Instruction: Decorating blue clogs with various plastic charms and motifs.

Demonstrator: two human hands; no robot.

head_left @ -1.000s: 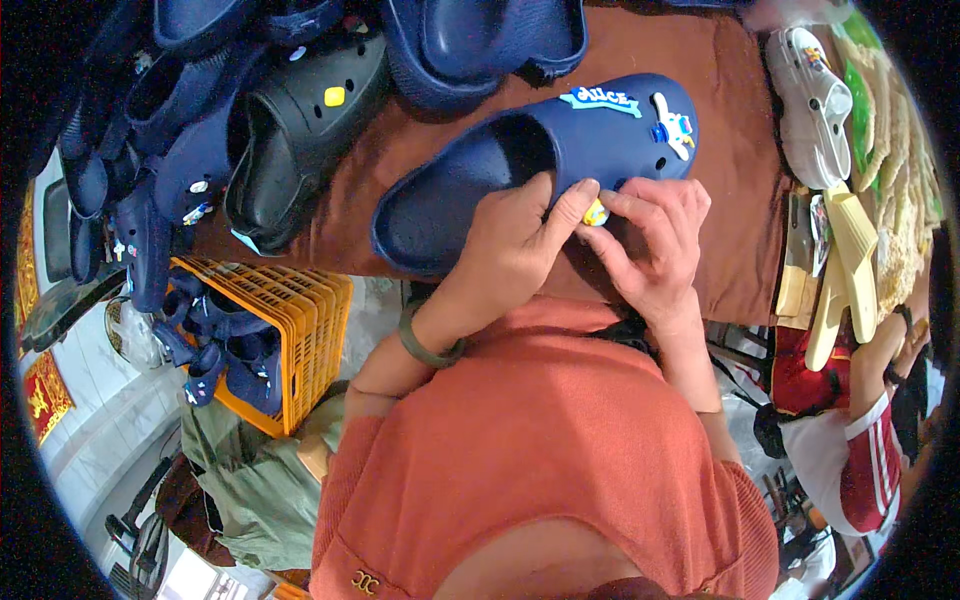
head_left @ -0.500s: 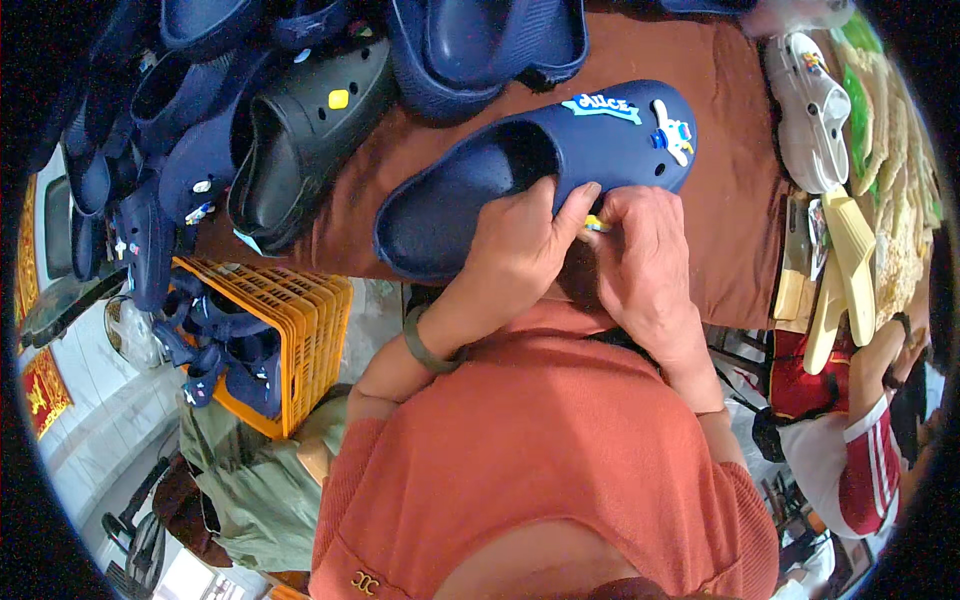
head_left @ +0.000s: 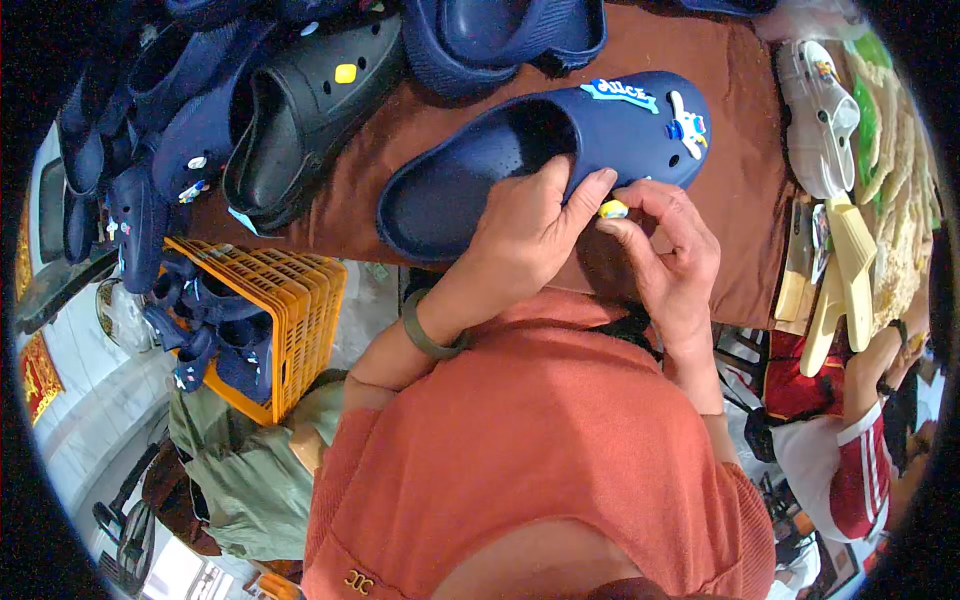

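A navy blue clog (head_left: 455, 165) lies on the brown cloth in front of me, its toe to the right. My left hand (head_left: 530, 220) grips its near side, with fingers inside the opening and the thumb stretched along the outer edge. Between the thumb and fingertips of my right hand (head_left: 670, 240) is a small yellow, white and blue shoe charm (head_left: 612, 209), just off the clog's near side. On the clog's upper sit a light blue lettered charm (head_left: 620, 93) and a white character charm (head_left: 686, 122). One bare hole shows near the toe.
Navy clogs (head_left: 200, 120) pile up at the left, beside a black clog (head_left: 300, 115) with a yellow charm. An orange crate (head_left: 310, 310) of clogs stands lower left. At right lie a white clog (head_left: 818, 120) and cream straps (head_left: 848, 265), near another person's arm (head_left: 875, 365).
My right hand has drawn slightly right, away from the clog's side, and its fingers have opened out so the pinched charm shows more. My left hand keeps its grip on the clog.
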